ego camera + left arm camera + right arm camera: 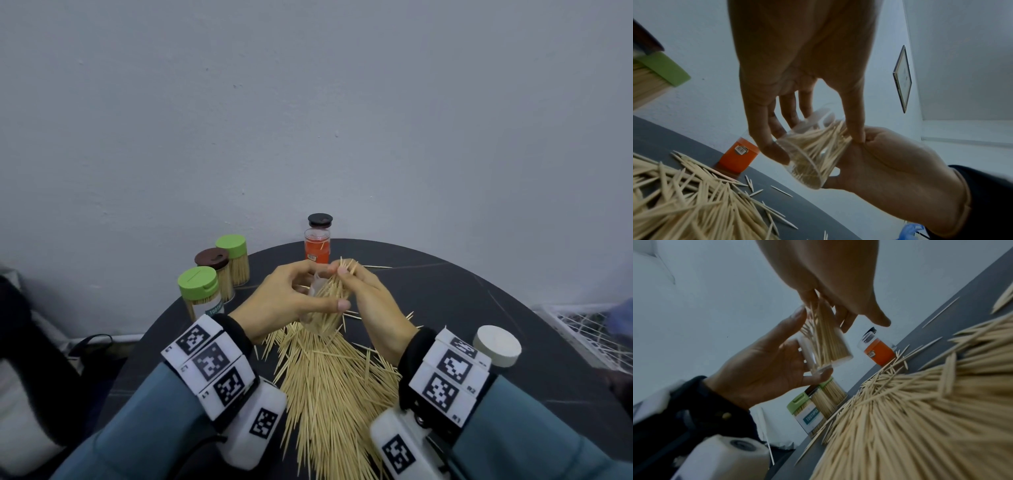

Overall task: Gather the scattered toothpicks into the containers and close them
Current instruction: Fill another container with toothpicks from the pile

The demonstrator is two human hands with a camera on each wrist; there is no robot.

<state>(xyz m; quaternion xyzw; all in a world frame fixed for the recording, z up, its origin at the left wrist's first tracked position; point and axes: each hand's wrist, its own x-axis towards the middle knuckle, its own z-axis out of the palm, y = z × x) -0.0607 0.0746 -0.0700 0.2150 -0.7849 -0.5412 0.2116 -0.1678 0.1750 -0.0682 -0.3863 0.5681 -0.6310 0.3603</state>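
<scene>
Keep your left hand (287,298) wrapped round the clear jar (813,155), tilted; right hand (370,301), pinching a toothpick bundle (337,284), feeds tips-first w/o spilling.

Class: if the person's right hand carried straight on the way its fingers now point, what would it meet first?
Probably the orange-labelled clear jar with the black lid, just beyond the right hand; depth is uncertain.

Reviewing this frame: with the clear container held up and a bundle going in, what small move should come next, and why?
Probably push the bundle of toothpicks deeper. The left hand holds the clear container tilted above the table, and the right hand pinches the bundle, whose tips stick out past the mouth. A large pile waits on the table.
</scene>
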